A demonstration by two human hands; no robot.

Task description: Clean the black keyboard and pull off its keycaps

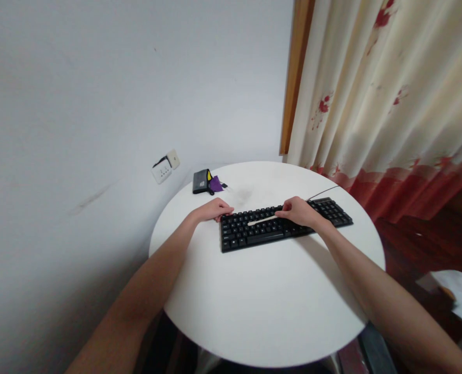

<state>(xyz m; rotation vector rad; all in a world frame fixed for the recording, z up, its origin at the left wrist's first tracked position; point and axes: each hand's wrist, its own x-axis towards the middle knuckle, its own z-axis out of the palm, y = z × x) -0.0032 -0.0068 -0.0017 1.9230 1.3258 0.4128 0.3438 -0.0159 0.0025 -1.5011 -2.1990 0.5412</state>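
A black keyboard lies at a slight slant on the round white table. At its upper left corner, my left hand is closed, with the thumb and fingers pressed on the edge. My right hand hovers over the middle of the keys in a pinch. Between its fingertips is a thin cream-white stick with a slightly thicker far end, which points left over the letter keys. Whether that end touches the keys is too small to tell. My right fingers hide the stick's near end.
Behind my left hand, a dark grey pouch with a purple piece sits near the table's back edge. A thin cable runs off to the right. The wall has a socket; a curtain hangs at right.
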